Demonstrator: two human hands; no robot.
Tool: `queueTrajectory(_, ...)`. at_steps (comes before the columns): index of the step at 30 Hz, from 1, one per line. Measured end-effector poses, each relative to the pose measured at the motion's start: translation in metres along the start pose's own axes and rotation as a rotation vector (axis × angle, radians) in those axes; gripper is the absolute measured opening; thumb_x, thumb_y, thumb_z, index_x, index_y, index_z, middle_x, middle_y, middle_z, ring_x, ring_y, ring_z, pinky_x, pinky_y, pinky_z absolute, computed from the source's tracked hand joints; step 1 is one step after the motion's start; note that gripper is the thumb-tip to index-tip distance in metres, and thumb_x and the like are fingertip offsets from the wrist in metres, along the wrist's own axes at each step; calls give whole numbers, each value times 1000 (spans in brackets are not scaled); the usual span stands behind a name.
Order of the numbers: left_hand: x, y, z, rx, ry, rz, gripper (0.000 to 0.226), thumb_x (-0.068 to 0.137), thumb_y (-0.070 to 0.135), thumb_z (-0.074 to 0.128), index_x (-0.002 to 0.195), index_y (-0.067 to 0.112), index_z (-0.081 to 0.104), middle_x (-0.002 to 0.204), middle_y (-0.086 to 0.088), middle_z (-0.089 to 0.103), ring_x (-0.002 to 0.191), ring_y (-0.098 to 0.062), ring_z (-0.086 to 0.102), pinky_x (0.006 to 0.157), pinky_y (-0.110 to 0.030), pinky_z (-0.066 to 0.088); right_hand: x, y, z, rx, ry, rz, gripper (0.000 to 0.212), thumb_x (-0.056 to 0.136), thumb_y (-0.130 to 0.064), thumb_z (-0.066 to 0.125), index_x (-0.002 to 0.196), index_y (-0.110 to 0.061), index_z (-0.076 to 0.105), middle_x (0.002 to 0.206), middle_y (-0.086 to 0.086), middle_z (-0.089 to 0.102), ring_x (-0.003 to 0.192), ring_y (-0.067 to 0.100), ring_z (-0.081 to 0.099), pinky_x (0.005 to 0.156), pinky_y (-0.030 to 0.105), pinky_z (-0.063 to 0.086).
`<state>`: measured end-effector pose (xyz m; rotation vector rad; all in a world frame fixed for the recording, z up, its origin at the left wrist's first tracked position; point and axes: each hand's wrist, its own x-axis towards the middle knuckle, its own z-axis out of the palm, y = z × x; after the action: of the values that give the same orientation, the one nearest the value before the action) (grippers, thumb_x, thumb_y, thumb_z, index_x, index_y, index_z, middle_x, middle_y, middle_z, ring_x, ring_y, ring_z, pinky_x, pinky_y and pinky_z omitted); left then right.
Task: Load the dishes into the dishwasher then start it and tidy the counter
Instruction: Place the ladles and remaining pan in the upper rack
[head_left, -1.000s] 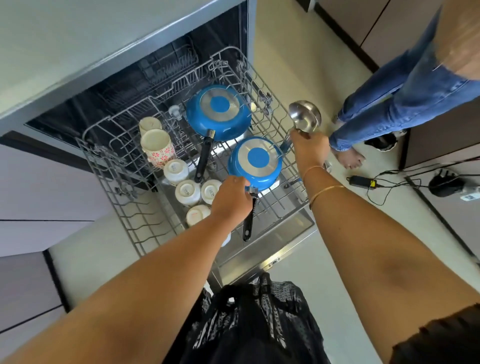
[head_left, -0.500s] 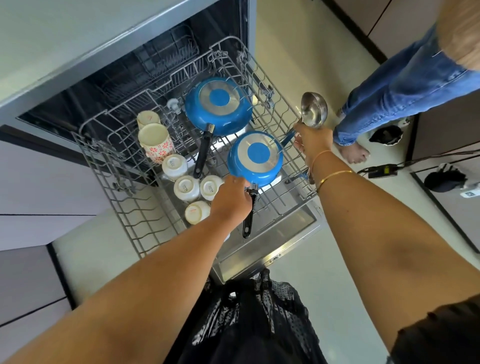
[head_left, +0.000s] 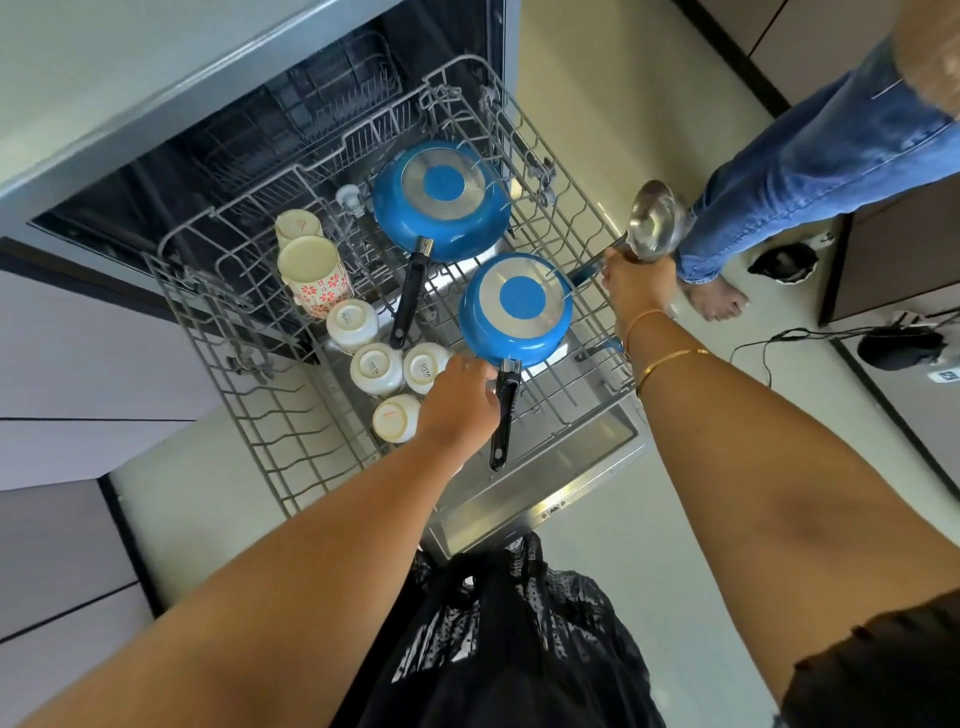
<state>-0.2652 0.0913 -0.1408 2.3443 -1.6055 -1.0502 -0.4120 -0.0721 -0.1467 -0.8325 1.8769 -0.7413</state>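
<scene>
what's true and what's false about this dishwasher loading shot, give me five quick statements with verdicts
1. The larger blue frying pan and the smaller blue frying pan both lie bottom up in the grey wire rack. True.
2. The right hand holds a wooden spoon. False: it grips a shiny steel ladle at the rack's right edge.
3. The small white cups stand mouth up. False: they sit upside down, bases showing.
4. The rack is pushed fully inside the machine. False: it is pulled out over the open dishwasher door.
5. A barefoot person in blue jeans stands on the floor to the right of the rack. True.
</scene>
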Motion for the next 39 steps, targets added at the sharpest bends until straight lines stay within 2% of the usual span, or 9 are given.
queueTrajectory(5, -2, -3, 0, 10, -20, 6, 29, 93, 14, 46, 120, 13, 53, 129, -6, 45, 112, -21, 51, 88, -34, 45, -1, 4, 13, -208, -199, 55, 8, 88, -22, 62, 88, -16, 58, 79, 0, 55, 71, 15, 51, 68, 28, 44)
queueTrajectory(7, -3, -5, -1, 14, -13, 12, 29, 93, 14, 45, 121, 13, 53, 130, -6, 44, 113, -20, 51, 87, -32, 44, -5, 6, 15, -213, -196, -4, 19, 87, -21, 64, 105, -14, 63, 88, 2, 59, 79, 18, 54, 72, 26, 42)
queueTrajectory(11, -2, -5, -5, 14, 5, 6, 30, 92, 14, 46, 122, 14, 52, 130, -6, 45, 114, -22, 50, 86, -32, 43, -10, 8, 16, -227, -145, -53, 29, 90, -22, 59, 117, -12, 59, 97, 2, 58, 87, 19, 52, 76, 26, 40)
queueTrajectory(15, -4, -2, -14, -11, 21, 10, 30, 93, 14, 46, 122, 14, 51, 130, -6, 45, 113, -22, 51, 87, -32, 43, -18, 4, 20, -363, -179, -14, 60, 90, -14, 53, 145, -12, 29, 136, 15, 47, 115, 31, 53, 85, 33, 45)
queueTrajectory(19, -14, -2, -31, -32, 61, 11, 35, 93, 14, 47, 128, 15, 48, 134, -5, 43, 118, -21, 47, 90, -31, 42, -46, -11, 28, -442, -27, -13, 71, 89, -10, 53, 149, -10, 14, 149, 17, 28, 131, 33, 38, 102, 40, 39)
queueTrajectory(24, -37, -20, -73, -70, 166, -13, 45, 92, 15, 49, 136, 14, 39, 134, -8, 44, 123, -24, 44, 97, -37, 40, -118, -19, 65, -477, -36, -392, 57, 89, -7, 42, 144, -10, 26, 151, 16, 21, 135, 33, 27, 108, 41, 31)
queueTrajectory(29, -77, -75, -130, -83, 346, -79, 43, 89, 10, 47, 132, 10, 41, 133, -11, 43, 125, -27, 37, 98, -36, 36, -218, -31, 126, -455, -164, -813, 42, 88, -7, 47, 129, 1, 44, 139, 24, 36, 123, 41, 39, 101, 43, 31)
queueTrajectory(36, -169, -216, -225, -79, 653, -161, 44, 88, 9, 51, 131, 3, 45, 131, -14, 47, 126, -29, 38, 104, -32, 31, -391, -37, 233, -461, -384, -1217, 35, 87, -8, 51, 121, 0, 52, 136, 24, 43, 125, 39, 42, 102, 49, 38)
queueTrajectory(39, -211, -288, -264, -27, 706, -227, 50, 88, 11, 48, 137, 4, 39, 136, -14, 43, 130, -28, 34, 107, -32, 27, -466, -37, 286, -482, -456, -1290, 35, 85, -8, 52, 119, -1, 54, 135, 22, 44, 122, 39, 44, 101, 44, 36)
